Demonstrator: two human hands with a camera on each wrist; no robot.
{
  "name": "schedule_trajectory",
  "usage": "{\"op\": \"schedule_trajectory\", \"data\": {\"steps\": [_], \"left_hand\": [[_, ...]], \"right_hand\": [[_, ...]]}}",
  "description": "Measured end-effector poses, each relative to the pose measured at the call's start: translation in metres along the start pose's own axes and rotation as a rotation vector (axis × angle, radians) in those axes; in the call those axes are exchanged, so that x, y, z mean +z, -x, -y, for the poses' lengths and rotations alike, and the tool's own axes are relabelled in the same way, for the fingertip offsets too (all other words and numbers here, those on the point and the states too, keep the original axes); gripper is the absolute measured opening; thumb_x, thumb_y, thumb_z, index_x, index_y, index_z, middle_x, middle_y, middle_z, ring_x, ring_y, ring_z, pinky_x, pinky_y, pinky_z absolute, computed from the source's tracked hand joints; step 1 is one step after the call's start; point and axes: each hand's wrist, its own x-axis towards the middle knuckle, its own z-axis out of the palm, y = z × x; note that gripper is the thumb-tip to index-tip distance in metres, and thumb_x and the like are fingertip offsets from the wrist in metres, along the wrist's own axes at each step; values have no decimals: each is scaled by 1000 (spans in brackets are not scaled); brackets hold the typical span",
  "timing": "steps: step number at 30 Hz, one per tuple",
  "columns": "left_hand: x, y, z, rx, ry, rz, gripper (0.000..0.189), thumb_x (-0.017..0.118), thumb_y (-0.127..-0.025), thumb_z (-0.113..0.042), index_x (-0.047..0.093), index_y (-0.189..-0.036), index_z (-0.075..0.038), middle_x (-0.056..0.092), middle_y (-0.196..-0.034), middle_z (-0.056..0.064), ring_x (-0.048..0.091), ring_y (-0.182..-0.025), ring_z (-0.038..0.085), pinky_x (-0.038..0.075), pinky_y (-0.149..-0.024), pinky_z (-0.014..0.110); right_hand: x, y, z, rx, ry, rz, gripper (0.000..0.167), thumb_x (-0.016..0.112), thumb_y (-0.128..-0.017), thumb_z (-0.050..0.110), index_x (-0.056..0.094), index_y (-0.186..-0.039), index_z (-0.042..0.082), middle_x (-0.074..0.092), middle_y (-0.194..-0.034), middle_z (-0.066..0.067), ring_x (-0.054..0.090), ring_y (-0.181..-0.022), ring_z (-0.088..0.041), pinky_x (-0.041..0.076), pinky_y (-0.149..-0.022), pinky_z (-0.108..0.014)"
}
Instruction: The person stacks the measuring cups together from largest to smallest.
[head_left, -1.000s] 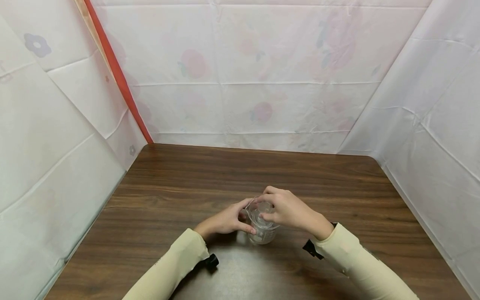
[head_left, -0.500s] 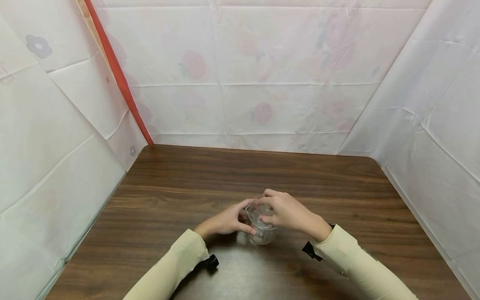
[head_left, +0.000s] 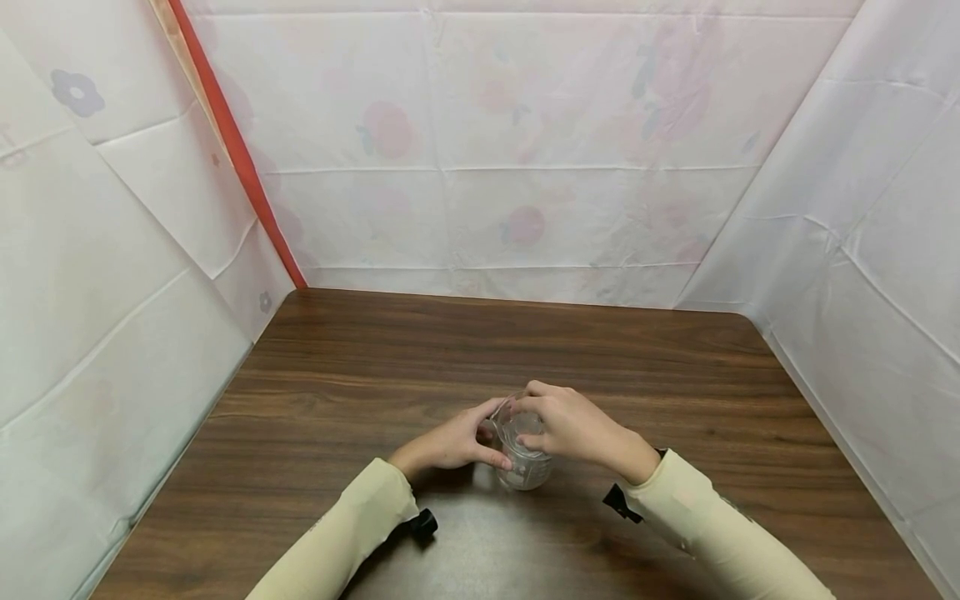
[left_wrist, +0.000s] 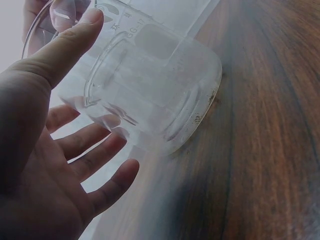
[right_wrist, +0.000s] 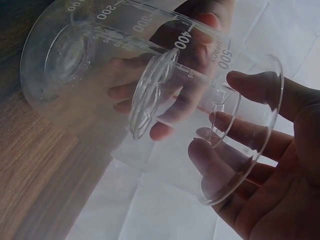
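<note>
A large clear glass beaker [head_left: 527,477] with white volume marks stands on the wooden table. A smaller glass beaker [right_wrist: 152,95] sits inside it, its thick base well above the large one's floor in the right wrist view. My left hand [head_left: 450,440] holds the large beaker from the left, thumb in front and fingers behind. Reaching in through the wide mouth, my right hand [head_left: 576,425] pinches the smaller beaker near its rim with thumb and fingers. Glare and reflections blur the exact contact.
The brown wood-grain table [head_left: 360,350] surrounds the beakers. White patterned cloth [head_left: 480,208] hangs behind it and along both sides. A red strip [head_left: 232,142] runs down the back left corner. Each wrist wears a black camera mount [head_left: 423,523].
My right hand has lowered slightly, and the smaller beaker appears to have sunk a little deeper into the large one. The left hand and the large beaker look unmoved.
</note>
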Motion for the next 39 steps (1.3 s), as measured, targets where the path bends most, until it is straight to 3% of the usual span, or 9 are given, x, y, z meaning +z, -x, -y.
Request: {"op": "schedule_trajectory", "data": {"steps": [15, 39], "left_hand": [[-1, 0, 0, 2, -10, 5, 88, 77, -84, -35, 26, -154, -18, 46, -149, 7, 59, -119, 31, 49, -99, 45], [0, -1, 1, -7, -34, 3, 89, 77, -84, -36, 26, -154, -17, 43, -152, 5, 59, -118, 28, 49, -98, 40]], "right_hand": [[7, -2, 0, -22, 57, -1, 30, 81, -77, 20, 73, -103, 8, 64, -94, -2, 60, -72, -10, 51, -66, -23], [16, -4, 2, 6, 138, 37, 32, 80, -77, 25, 73, -104, 10, 65, -98, -3, 65, -81, -15, 55, -72, -33]]}}
